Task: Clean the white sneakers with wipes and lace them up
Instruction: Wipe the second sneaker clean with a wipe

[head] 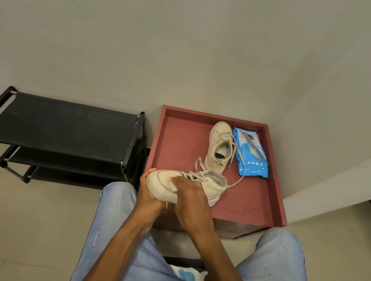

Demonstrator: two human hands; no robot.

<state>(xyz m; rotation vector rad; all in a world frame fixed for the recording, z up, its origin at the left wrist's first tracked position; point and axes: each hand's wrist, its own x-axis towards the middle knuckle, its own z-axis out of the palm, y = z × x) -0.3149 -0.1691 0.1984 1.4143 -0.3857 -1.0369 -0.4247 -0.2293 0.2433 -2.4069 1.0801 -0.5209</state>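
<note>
In a beige-walled corner, one sneaker (163,180) is clasped by the left hand (149,197) over the 7 o'clock edge of the red table (180,143), a wipe (174,189) clamped to it by the right hand (191,201). The second sneaker (219,144) and wipes pack (250,156) are laid at 1 o'clock.

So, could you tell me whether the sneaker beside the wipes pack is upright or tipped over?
Upright: the sneaker sits on its sole on the tray, its opening facing up.
</note>
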